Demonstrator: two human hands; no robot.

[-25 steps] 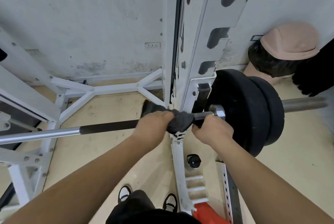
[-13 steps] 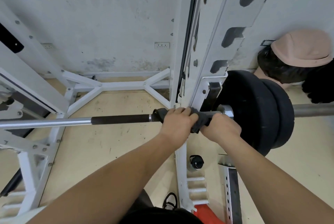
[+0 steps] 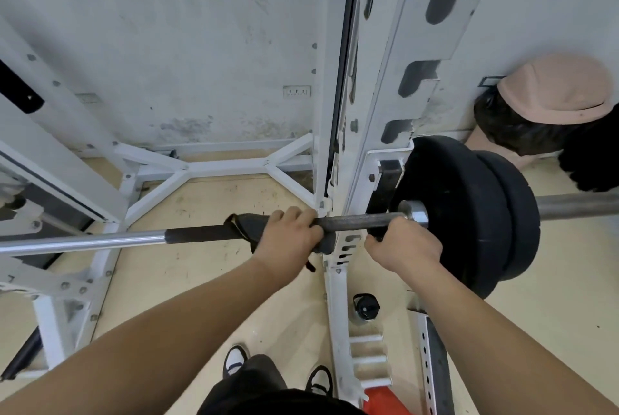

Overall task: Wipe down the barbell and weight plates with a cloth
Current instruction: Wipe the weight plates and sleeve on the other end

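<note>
Leftward along the shaft goes the left hand (image 3: 288,240), which half a second ago sat knuckle to knuckle with the right hand (image 3: 403,247). It now stands apart from it, with a stretch of bare dark knurling showing between the two. A dark cloth (image 3: 244,228) is wrapped round the barbell (image 3: 100,242) beneath the left hand. Its fingers (image 3: 294,215) curl over the top and clamp fabric to steel, while one flap pokes out on the side away from the plates and a thin tail hangs below the wrist. The right hand grips the bare bar just inside the collar, its fingers closed round it and hidden underneath. The bar lies level across the white rack (image 3: 378,113), seated by the upright. Two black weight plates (image 3: 462,220) are loaded on the sleeve just past the right hand, above a pale floor (image 3: 201,280). The work in hand looks to be the shaft itself, a stroke running from the rack toward the chrome section. The plates and outer sleeve appear to be still waiting their turn. Carrying on likely calls for keeping the cloth pinched tight all the way round as it travels. The right hand would need to hold the bar steady so it neither rolls nor shifts in its hook.
</note>
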